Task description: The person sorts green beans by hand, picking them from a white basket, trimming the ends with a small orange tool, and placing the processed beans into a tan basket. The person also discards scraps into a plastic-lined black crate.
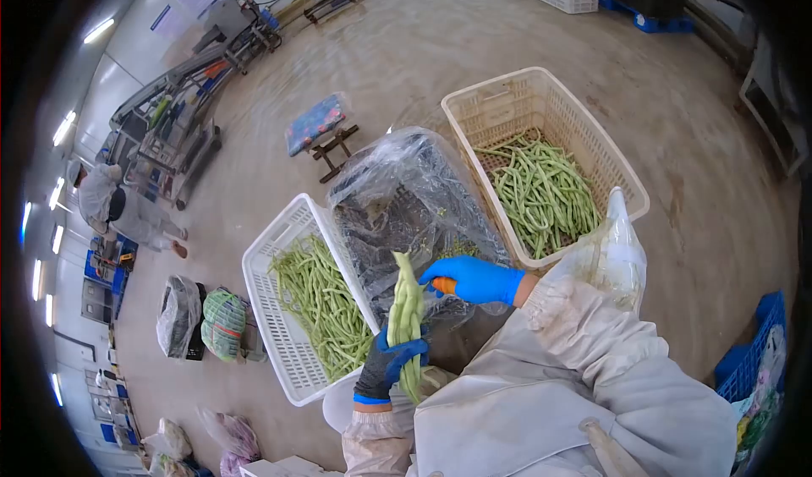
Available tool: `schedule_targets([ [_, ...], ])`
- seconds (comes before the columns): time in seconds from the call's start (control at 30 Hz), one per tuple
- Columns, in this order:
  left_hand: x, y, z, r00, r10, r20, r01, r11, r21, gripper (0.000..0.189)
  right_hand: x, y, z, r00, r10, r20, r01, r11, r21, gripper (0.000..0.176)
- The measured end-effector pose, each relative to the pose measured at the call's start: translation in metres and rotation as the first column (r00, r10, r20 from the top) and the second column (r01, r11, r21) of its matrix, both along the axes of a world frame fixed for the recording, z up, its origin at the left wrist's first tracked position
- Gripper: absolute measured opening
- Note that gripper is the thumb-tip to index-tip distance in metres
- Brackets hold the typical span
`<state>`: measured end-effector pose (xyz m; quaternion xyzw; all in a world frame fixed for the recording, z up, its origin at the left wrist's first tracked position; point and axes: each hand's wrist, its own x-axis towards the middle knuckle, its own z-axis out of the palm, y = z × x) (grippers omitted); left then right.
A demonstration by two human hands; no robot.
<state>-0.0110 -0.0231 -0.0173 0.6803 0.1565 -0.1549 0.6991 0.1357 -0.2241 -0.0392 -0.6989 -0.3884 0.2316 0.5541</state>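
My left hand (392,367), in a dark and blue glove, is closed around a bundle of green beans (408,320) held upright before my lap. My right hand (475,280), in a blue glove, grips an orange-handled tool (443,285) close to the bundle's upper end; its working end cannot be made out. Below the hands a crate lined with clear plastic (372,198) holds bits of trimmings. A white crate (269,329) of green beans stands on the left. To the right, a cream crate (584,122) has more beans in its lower part.
Beyond the crates are a small stool (334,149) and a blue patterned cushion (316,123). A co-worker (127,202) bends near a conveyor machine (173,109) at the far left. Bagged goods (224,323) stand on the left floor; a blue basket (748,359) is at right.
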Motion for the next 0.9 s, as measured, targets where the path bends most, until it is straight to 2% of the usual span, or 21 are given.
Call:
schedule_targets([
  [0.03, -0.001, -0.002, 0.007, 0.998, 0.04, -0.042, -0.044, 0.995, -0.088, 0.036, 0.001, 0.0, 0.003, 0.999, 0.028, 0.047, -0.027, 1.0, -0.014, 0.025],
  [0.07, 0.001, -0.002, 0.011, 0.998, 0.037, -0.053, -0.043, 0.994, -0.105, 0.037, 0.001, 0.0, 0.006, 0.999, 0.026, 0.047, -0.025, 1.0, -0.015, 0.025],
  [0.13, 0.0, 0.0, 0.01, 0.997, 0.044, -0.057, -0.05, 0.992, -0.117, 0.038, 0.002, 0.0, 0.012, 0.965, 0.07, 0.253, -0.041, 0.992, -0.116, 0.024],
  [0.27, 0.0, -0.003, 0.013, 0.996, 0.052, -0.067, -0.062, 0.986, -0.152, 0.039, -0.002, 0.004, 0.014, 0.927, 0.047, 0.372, 0.006, 0.99, -0.139, 0.021],
  [0.33, 0.001, -0.006, 0.011, 0.997, 0.038, -0.062, -0.048, 0.984, -0.169, 0.039, -0.008, 0.009, 0.017, 0.859, -0.051, 0.51, 0.183, 0.96, -0.213, 0.017],
  [0.37, 0.002, -0.008, 0.01, 0.998, 0.024, -0.056, -0.034, 0.982, -0.186, 0.039, -0.011, 0.013, 0.011, 0.858, -0.052, 0.511, 0.184, 0.96, -0.212, 0.017],
  [0.4, 0.004, -0.011, 0.011, 0.997, 0.031, -0.071, -0.041, 0.988, -0.147, 0.037, -0.013, 0.018, -0.001, 0.905, -0.271, 0.329, 0.297, 0.954, -0.032, 0.016],
  [0.43, 0.008, -0.013, 0.013, 0.997, 0.03, -0.07, -0.04, 0.988, -0.146, 0.037, -0.015, 0.022, -0.012, 0.89, -0.444, 0.099, 0.433, 0.894, 0.118, 0.015],
  [0.57, 0.024, -0.021, 0.012, 0.998, -0.034, -0.05, 0.03, 0.996, -0.08, 0.032, -0.016, 0.032, -0.029, 0.812, -0.577, 0.088, 0.56, 0.813, 0.161, 0.014],
  [0.63, 0.03, -0.025, 0.014, 0.997, -0.015, -0.071, 0.013, 0.999, -0.037, 0.032, -0.009, 0.033, -0.029, 0.74, -0.65, 0.173, 0.654, 0.756, 0.045, 0.015],
  [0.7, 0.025, -0.026, 0.02, 0.997, -0.038, -0.064, 0.037, 0.999, -0.022, 0.033, 0.038, 0.011, -0.072, 0.575, -0.818, -0.004, 0.817, 0.575, 0.049, 0.021],
  [0.77, 0.017, -0.019, 0.018, 0.999, -0.009, 0.044, 0.005, 0.995, 0.101, 0.036, 0.066, -0.022, -0.067, 0.662, -0.748, 0.043, 0.748, 0.656, -0.106, 0.027],
  [0.8, 0.015, -0.012, 0.007, 0.997, 0.033, 0.068, -0.042, 0.99, 0.137, 0.037, 0.067, -0.022, -0.064, 0.667, -0.744, 0.046, 0.744, 0.66, -0.109, 0.027],
  [0.83, 0.014, -0.006, 0.003, 0.997, 0.038, 0.066, -0.046, 0.99, 0.132, 0.037, 0.062, -0.022, -0.047, 0.694, -0.683, 0.227, 0.681, 0.725, 0.099, 0.027],
  [0.87, 0.016, 0.0, 0.001, 0.998, 0.001, 0.066, -0.019, 0.965, 0.263, 0.037, 0.057, -0.021, -0.027, 0.664, -0.625, 0.411, 0.558, 0.78, 0.284, 0.028],
  [0.9, 0.018, 0.003, -0.002, 0.997, -0.038, 0.063, 0.01, 0.92, 0.391, 0.037, 0.049, -0.02, -0.003, 0.663, -0.623, 0.415, 0.557, 0.781, 0.283, 0.028],
])
